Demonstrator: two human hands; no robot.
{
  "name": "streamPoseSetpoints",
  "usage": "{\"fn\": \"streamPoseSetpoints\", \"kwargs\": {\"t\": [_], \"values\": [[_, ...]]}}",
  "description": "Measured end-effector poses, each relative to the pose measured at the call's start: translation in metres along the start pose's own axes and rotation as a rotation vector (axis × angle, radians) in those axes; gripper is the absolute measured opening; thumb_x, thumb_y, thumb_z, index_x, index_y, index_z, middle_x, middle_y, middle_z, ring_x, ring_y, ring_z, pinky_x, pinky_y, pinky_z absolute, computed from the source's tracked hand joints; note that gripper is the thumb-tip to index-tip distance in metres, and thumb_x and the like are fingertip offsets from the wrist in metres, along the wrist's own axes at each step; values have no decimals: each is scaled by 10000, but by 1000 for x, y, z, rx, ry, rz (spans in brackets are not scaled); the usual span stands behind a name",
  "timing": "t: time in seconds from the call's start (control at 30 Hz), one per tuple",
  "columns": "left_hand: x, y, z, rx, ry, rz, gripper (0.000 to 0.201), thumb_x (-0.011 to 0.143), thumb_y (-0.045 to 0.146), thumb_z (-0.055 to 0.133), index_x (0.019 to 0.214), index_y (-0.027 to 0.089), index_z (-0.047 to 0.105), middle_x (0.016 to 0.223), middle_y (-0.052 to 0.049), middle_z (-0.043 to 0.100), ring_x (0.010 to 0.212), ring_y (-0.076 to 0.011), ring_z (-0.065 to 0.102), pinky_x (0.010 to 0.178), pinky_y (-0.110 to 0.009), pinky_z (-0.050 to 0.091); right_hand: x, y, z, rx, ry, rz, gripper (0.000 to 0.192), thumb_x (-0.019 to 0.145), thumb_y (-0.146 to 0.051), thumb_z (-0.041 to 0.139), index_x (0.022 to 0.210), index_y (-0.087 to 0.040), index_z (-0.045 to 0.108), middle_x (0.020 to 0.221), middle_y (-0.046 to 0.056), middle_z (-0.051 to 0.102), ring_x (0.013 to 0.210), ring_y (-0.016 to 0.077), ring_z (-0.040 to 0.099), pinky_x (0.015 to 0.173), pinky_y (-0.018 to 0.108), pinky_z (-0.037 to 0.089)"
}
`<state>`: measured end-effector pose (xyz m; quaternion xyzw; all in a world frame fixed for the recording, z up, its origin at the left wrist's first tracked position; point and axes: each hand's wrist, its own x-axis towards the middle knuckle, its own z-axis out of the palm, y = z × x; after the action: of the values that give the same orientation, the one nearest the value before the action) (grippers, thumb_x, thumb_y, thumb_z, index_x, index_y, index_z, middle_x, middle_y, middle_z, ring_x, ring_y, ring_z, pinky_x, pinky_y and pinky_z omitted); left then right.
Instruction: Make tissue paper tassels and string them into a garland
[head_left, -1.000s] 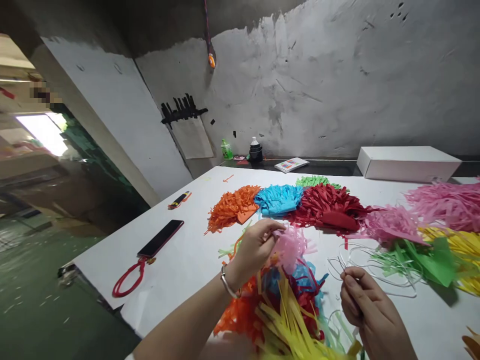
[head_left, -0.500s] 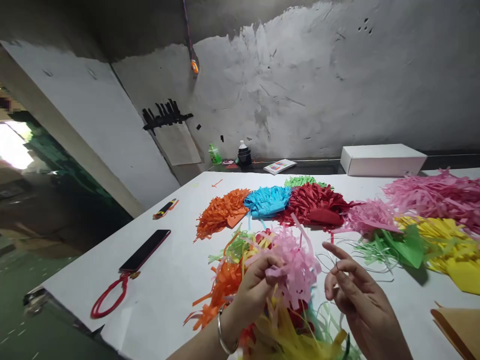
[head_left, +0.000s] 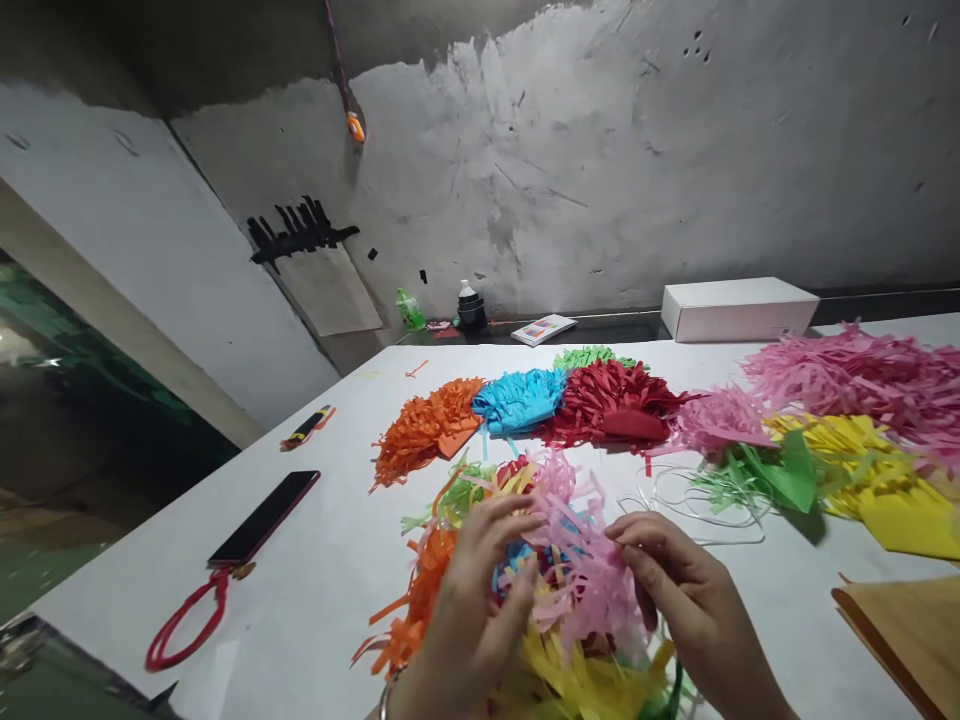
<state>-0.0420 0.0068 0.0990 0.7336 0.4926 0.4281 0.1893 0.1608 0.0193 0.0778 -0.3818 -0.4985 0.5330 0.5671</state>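
Observation:
A bunch of fringed tissue paper tassels in several colours lies on the table in front of me. My left hand (head_left: pixel 480 590) is over its left part, fingers and thumb apart. The pink paper tassel (head_left: pixel 577 570) spreads between my hands, and my right hand (head_left: pixel 682 595) pinches its right edge. Orange fringe (head_left: pixel 431 570) sticks out left of my left hand. Yellow fringe (head_left: pixel 592 680) lies below both hands. Thin white string (head_left: pixel 742 540) is looped on the table beyond my right hand.
Behind the bunch lie orange (head_left: pixel 427 430), blue (head_left: pixel 521 400) and dark red (head_left: pixel 619 405) fringed paper bundles. Pink, green and yellow paper (head_left: pixel 911 515) lies at right, near a brown paper piece (head_left: pixel 900 640). A phone (head_left: pixel 266 520) and cutter knife (head_left: pixel 307 427) are left; a white box (head_left: pixel 739 312) stands behind.
My left hand has let go of the pink paper and its fingers have spread. My right hand has moved left onto the pink fringe. The view has shifted slightly right.

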Motion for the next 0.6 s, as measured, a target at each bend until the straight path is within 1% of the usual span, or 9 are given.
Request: {"fn": "streamPoseSetpoints", "kwargs": {"t": [0.07,0.13,0.2,0.23,0.3,0.37,0.4,0.47,0.6], "values": [[0,9,12,-82,-141,54,303,943,254,571,1242,237,622,1334,-132,587,1286,-304,485,1113,-478,354,-6,1,6,-1,-59,-22,281,892,-471,657,829,-204,714,954,69,663,519,83,507,441,212,410],[0,12,28,-252,-249,32,232,974,308,536,1128,204,675,1144,-124,668,1104,-271,584,1009,-411,438,-10,2,9,4,-96,-37,288,911,-472,628,820,-211,707,995,74,674,478,68,497,457,225,439],[1,9,43,-456,-256,-106,277,989,377,521,959,175,708,907,-86,671,865,-213,606,820,-325,485,-12,2,7,-26,-55,-51,320,924,-493,599,811,-209,693,1077,91,678,478,70,514,490,243,471],[1,7,48,-568,-241,-207,310,981,413,542,907,164,710,813,-61,642,768,-183,585,729,-286,471,-11,1,5,-57,-10,-57,326,927,-501,591,819,-209,686,1059,90,686,489,80,523,502,246,477],[0,3,52,-814,-227,-405,329,919,464,644,876,146,715,697,-17,577,650,-133,526,626,-234,416,-10,0,0,-139,70,-63,316,926,-509,587,858,-215,679,854,52,686,517,110,532,504,235,457],[-1,2,51,-1051,-237,-546,336,860,469,726,874,133,725,621,16,525,580,-96,468,595,-210,381,-10,-1,-4,-229,81,-76,302,920,-508,590,875,-222,679,611,-12,570,507,124,501,481,219,411],[-2,2,50,-1151,-240,-590,338,839,464,752,859,128,729,596,25,508,559,-86,445,590,-206,377,-11,0,-4,-270,62,-90,301,918,-505,587,865,-224,683,557,-29,514,491,123,478,470,216,388],[-1,2,47,-1298,-234,-647,335,813,450,781,843,121,732,569,34,489,529,-72,417,580,-202,375,-13,1,-4,-340,22,-132,304,920,-492,576,841,-224,696,542,-32,496,467,112,442,462,219,360],[1,-1,46,-1398,-244,-693,347,792,444,800,835,109,722,530,39,478,481,-64,402,551,-203,370,-19,2,-2,-419,22,-160,317,920,-481,572,808,-217,708,545,-16,534,456,110,427,456,224,346]]}}
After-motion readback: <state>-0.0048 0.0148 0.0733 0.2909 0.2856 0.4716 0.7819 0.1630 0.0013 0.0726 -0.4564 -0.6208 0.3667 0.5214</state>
